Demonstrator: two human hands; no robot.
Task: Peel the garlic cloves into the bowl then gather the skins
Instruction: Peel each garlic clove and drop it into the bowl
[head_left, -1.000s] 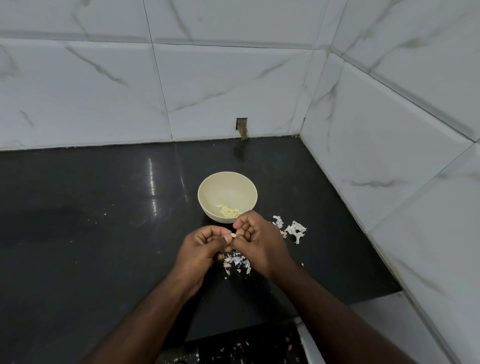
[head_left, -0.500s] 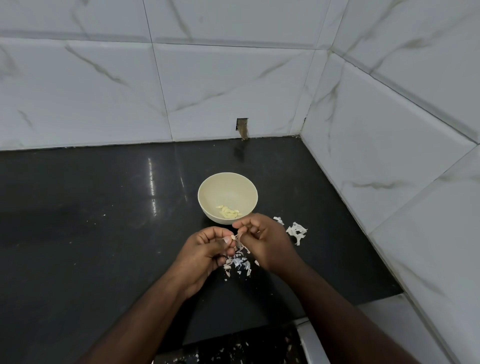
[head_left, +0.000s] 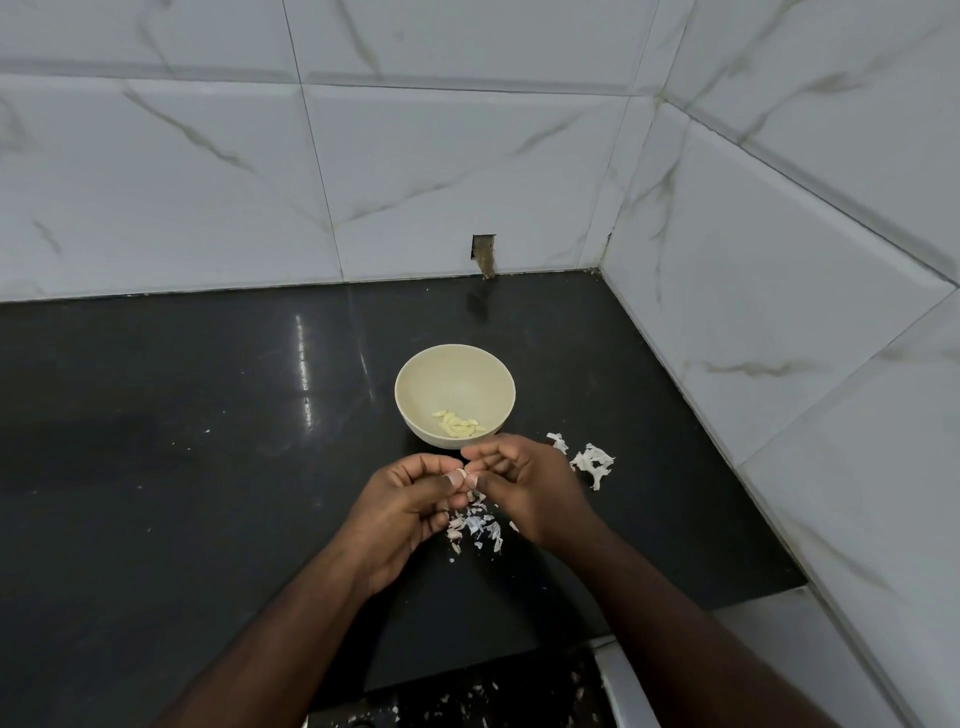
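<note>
now right hand (head_left: 524, 486) back on clove (head_left: 460, 474)

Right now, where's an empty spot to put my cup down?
The dark counter left of the bowl is bare, and so is the strip behind it up to the tiled wall. It's crowded under the hands and right of the bowl, where garlic skins lie.

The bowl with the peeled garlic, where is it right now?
In the head view the bowl sits mid-frame on the black counter, just beyond both hands, with a heap of skins to its right.
</note>
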